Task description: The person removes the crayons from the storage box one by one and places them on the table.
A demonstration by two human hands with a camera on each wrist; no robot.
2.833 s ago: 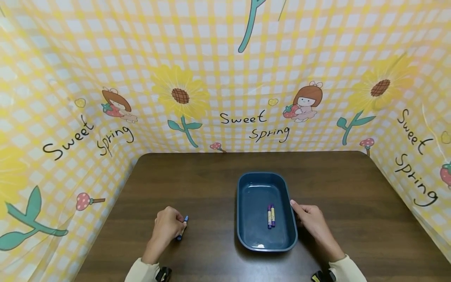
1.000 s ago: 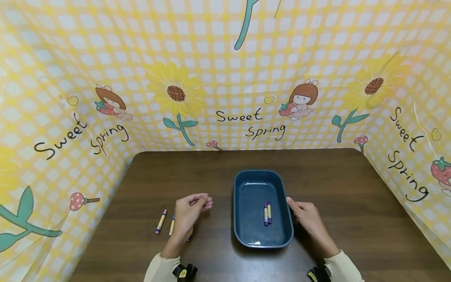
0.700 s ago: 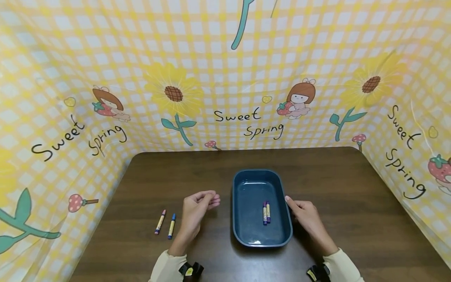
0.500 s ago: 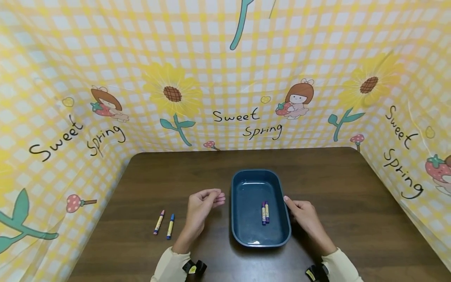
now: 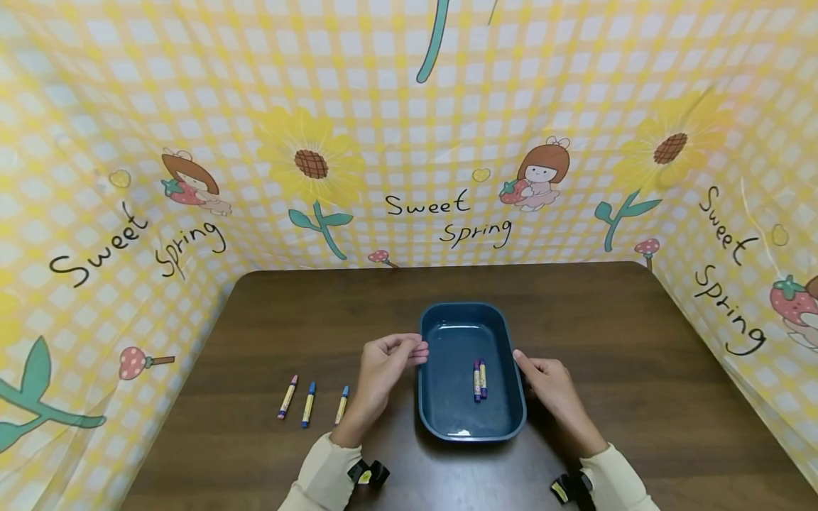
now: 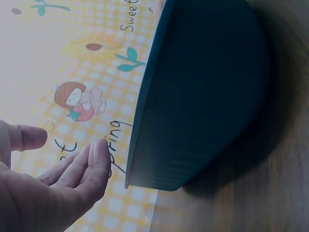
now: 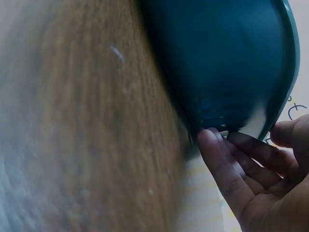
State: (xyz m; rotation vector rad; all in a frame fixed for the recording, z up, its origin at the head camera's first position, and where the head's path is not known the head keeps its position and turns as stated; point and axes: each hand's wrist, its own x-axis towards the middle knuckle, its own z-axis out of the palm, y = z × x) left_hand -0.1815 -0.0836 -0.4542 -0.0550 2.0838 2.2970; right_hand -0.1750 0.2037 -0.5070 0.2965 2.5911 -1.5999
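A dark blue rectangular tray [image 5: 473, 423] stands on the table with two purple crayons [image 5: 480, 379] lying side by side in it. My right hand [image 5: 554, 387] holds the tray's right side, thumb at the rim and fingers against the outer wall in the right wrist view. My left hand [image 5: 391, 365] is at the tray's left rim, its fingertips overlapping the rim in the head view. The left wrist view shows nothing in that hand, thumb apart from loosely bent fingers, and a gap to the tray. Left of it lie a pink crayon [image 5: 288, 397], a blue crayon [image 5: 309, 405] and a lighter blue crayon [image 5: 341, 405].
The brown wooden table [image 5: 575, 305] has a rounded back edge. Yellow checked cloth [image 5: 358, 92] with flowers and lettering surrounds it at the back and both sides. Dark bands with cameras [image 5: 369, 473] sit on both wrists.
My left hand has let go of a blue crayon on the table and moved right to the tray's left rim, uncovering the three crayons. My right hand has stayed at the tray.
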